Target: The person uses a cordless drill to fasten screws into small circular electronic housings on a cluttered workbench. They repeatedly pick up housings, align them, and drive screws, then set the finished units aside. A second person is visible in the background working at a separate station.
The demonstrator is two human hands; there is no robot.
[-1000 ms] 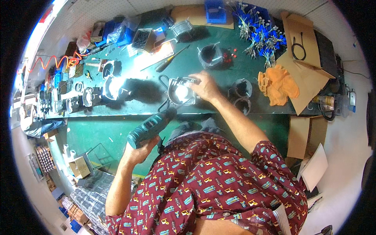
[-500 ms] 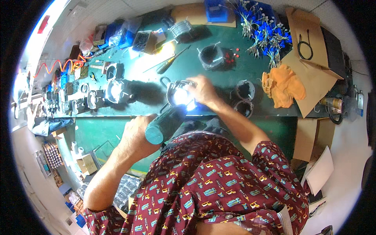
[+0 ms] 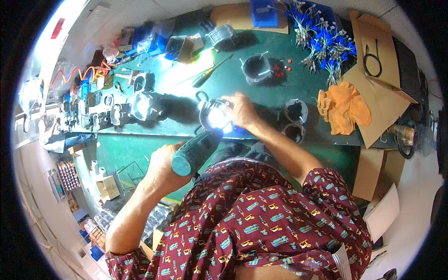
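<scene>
My left hand (image 3: 162, 164) is closed round the grip of a dark green power driver (image 3: 193, 154). The driver points away from me, its nose at a round metal housing (image 3: 204, 111) near the bench's front edge. Bright light floods the inside of that housing, so the tool's tip and any screw are washed out. Fingers of my right hand (image 3: 242, 112) are curled onto the housing's right side, holding it on the bench. A dark loop sticks up from the housing's far left side.
More metal housings (image 3: 142, 106) stand to the left; two ring-shaped ones (image 3: 295, 111) lie right of my hand. Beyond are a screwdriver (image 3: 205, 76), a clear-rimmed ring (image 3: 256, 69) and small red parts (image 3: 279, 70). Orange gloves (image 3: 345, 109) and blue-wired bundles (image 3: 326, 44) lie right.
The whole scene has shifted slightly to the right in the picture. Both hands keep their hold, with the driver still at the housing.
</scene>
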